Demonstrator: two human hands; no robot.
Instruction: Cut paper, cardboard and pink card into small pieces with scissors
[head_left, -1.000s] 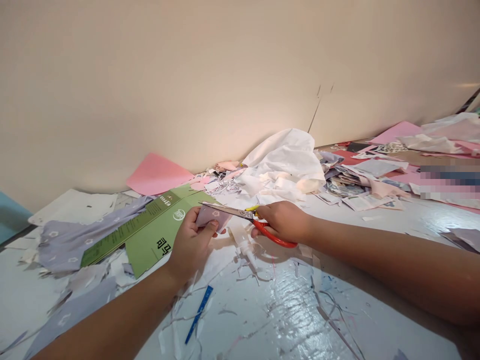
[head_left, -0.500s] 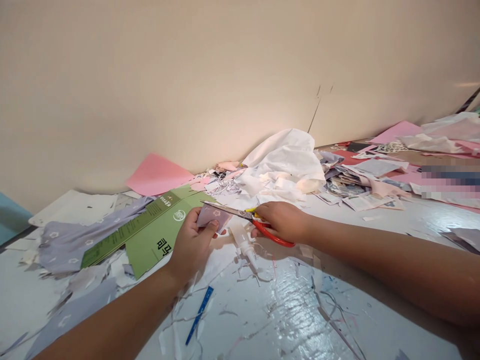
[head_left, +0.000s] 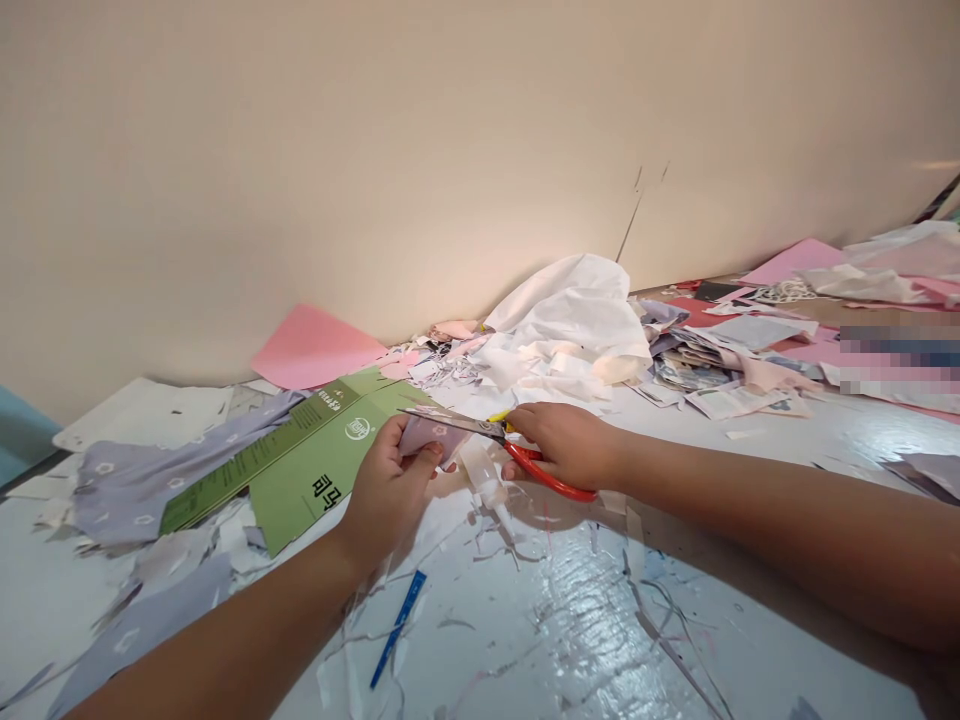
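Observation:
Between the thumb and fingers of my left hand is a small lilac piece of fabric with a pale flower print. My right hand is wrapped around a pair of scissors with red and yellow handles. The scissor blades lie across the upper edge of the fabric piece, pointing left. Just below the blades, a clear squeeze bottle with a pointed nozzle lies on the table among thin offcuts. Behind my left hand is a green printed card folder.
A blue strip lies on the white table in front. Lilac flowered fabric spreads at the left. White cloth and pink paper rest against the wall. Stacked scraps lie at the right.
The blades' tips have dropped slightly and shifted a little left over the fabric piece, and the red handle has moved slightly down and right. Both hands keep their holds.

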